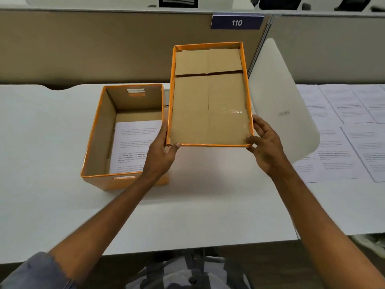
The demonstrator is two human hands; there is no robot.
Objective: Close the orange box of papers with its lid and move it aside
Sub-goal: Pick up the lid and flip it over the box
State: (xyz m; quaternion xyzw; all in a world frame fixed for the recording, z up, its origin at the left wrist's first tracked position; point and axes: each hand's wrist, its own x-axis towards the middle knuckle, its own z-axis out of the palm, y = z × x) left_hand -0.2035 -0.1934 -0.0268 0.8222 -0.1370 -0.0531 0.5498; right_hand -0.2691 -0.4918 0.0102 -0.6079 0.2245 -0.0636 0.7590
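The orange box stands open on the white table, left of centre, with printed papers lying on its floor. The orange lid is lifted off the table to the right of the box, tilted up with its brown cardboard inside facing me. My left hand grips the lid's near left corner, in front of the box's right wall. At the near right corner my right hand holds the lid.
A white chair back rises just right of the lid. Several printed sheets cover the table at the right. A beige partition with a "110" sign runs along the far edge. The table's near edge is by my lap.
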